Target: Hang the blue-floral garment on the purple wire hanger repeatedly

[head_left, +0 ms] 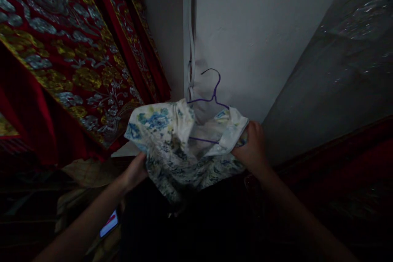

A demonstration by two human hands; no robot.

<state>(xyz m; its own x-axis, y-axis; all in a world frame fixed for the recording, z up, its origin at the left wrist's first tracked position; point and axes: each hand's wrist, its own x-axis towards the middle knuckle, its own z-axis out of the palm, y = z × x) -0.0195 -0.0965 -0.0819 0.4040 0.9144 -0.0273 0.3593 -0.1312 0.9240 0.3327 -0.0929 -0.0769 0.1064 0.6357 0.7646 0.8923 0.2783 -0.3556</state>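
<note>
The flowery shirt (162,125) is near the wall (251,41), purple hanger (214,96) inside; left hand (136,172) grips one side, fingers hidden; right hand (253,147) pinches the other; hold both shoulders level.

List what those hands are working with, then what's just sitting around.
In use:
- Floral garment, between left hand and right hand
- Purple hanger, partly inside the garment

Just around:
- Red embroidered cloth, left
- Lit screen, lower left
- Glossy sheeting, right
</note>
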